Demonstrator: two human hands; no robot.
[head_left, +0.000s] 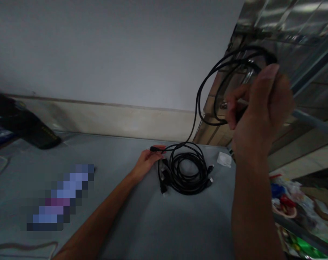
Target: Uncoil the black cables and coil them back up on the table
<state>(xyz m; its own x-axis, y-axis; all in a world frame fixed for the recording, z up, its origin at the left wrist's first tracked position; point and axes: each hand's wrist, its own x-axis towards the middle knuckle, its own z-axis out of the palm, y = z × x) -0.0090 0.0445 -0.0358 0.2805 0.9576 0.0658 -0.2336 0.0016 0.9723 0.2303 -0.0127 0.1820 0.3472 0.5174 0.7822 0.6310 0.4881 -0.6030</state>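
Observation:
My right hand (261,108) is raised at the upper right, fingers closed round loops of a black cable (207,77) that hang from it. The cable runs down to a coiled bundle of black cables (187,169) lying on the grey table (142,224). My left hand (147,160) rests on the table just left of the bundle, fingers pinched on a black cable end with a plug (153,148).
A small white object (224,159) lies right of the bundle. A dark object (31,128) sits at the far left by the wall. A metal shelf frame (301,72) stands at the right, with coloured clutter (291,206) below it. Thin pale cords (23,247) cross the table's left edge.

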